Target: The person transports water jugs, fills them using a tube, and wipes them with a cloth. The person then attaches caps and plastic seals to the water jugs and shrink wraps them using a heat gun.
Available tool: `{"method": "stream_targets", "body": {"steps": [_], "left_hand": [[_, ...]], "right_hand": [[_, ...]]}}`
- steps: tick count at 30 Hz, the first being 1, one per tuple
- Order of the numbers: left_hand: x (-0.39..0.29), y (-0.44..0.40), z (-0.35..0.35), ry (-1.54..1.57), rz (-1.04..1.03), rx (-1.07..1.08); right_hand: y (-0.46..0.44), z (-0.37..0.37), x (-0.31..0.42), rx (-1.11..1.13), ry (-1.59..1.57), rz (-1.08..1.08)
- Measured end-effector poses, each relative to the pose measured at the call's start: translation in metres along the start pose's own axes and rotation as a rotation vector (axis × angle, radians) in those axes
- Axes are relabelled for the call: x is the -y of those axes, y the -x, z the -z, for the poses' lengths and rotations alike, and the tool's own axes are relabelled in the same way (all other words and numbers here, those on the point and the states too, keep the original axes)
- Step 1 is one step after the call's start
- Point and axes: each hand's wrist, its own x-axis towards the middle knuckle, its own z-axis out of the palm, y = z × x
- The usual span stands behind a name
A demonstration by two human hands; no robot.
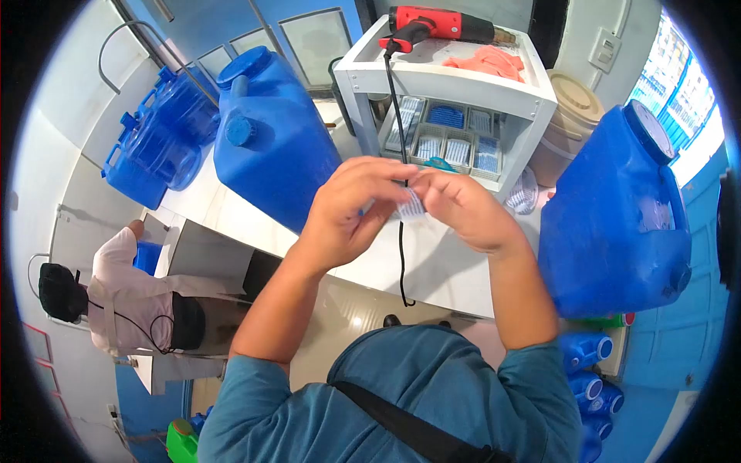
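Observation:
A small clear plastic sleeve with printed stripes [411, 204] is between my two hands, above the white counter [363, 266]. My left hand [351, 208] has its fingers curled over and their tips at the sleeve's left side. From the other side, my right hand [463, 207] pinches the sleeve's upper edge between thumb and fingers. A black cord [400, 266] runs down behind the sleeve from a red and black heat gun [440, 25], which lies on top of a white stand [455, 79]. Similar striped sleeves sit in baskets [455, 143] inside the stand.
Large blue jerrycans stand left [270, 139] and right [614, 216] of my hands. An orange cloth [488, 63] lies beside the heat gun. Round blue water bottles [166, 139] are at far left. A person in a black cap [131, 301] is at the left counter.

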Motion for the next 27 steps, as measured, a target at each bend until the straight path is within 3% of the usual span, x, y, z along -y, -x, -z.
{"method": "stream_targets", "body": {"steps": [3,4,5,7,9,11,13,14,18,19,20,22,23,25,27], "left_hand": [[-0.01,-0.003,-0.002,-0.034,0.087,-0.195],[-0.003,0.004,-0.011,0.239,0.244,-0.316],[-0.003,0.005,-0.01,0.231,0.242,-0.321],[-0.005,0.005,-0.006,0.599,0.547,-0.393],[-0.008,0.003,-0.001,0.66,0.559,-0.437],[-0.007,0.007,0.012,0.7,0.907,-0.38],[0.0,0.016,0.021,0.704,0.888,-0.45],[0.002,0.017,0.031,0.627,0.857,-0.524],[-0.003,0.02,0.093,0.122,0.72,-0.714],[-0.002,0.023,0.111,-0.001,0.683,-0.745],[-0.002,0.023,0.126,-0.063,0.699,-0.743],[0.005,0.031,0.152,-0.142,0.777,-0.724],[0.011,0.032,0.156,-0.154,0.779,-0.728],[0.019,0.033,0.163,-0.146,0.907,-0.646],[0.023,0.031,0.16,-0.104,0.963,-0.554]], "right_hand": [[-0.013,-0.005,0.001,-0.036,-0.128,-0.033],[-0.019,-0.011,0.001,-0.11,-0.174,0.06],[-0.023,-0.015,0.003,-0.102,-0.173,0.064],[-0.03,-0.022,0.007,-0.177,-0.156,0.165],[-0.039,-0.028,0.004,-0.153,-0.15,0.142],[-0.047,-0.032,0.009,-0.134,-0.139,0.119],[-0.055,-0.034,0.019,-0.081,0.051,0.08],[-0.067,-0.031,0.013,-0.061,0.121,0.16],[-0.14,0.025,0.05,-0.549,0.803,0.39],[-0.157,0.047,0.074,-0.517,0.891,0.242],[-0.194,0.089,0.056,-0.663,1.074,0.314],[-0.235,0.132,0.055,-0.764,1.186,-0.004],[-0.245,0.14,0.055,-0.757,1.178,0.003],[-0.257,0.143,0.059,-0.52,0.868,-0.474],[-0.259,0.138,0.051,-0.542,0.77,-0.469]]}}
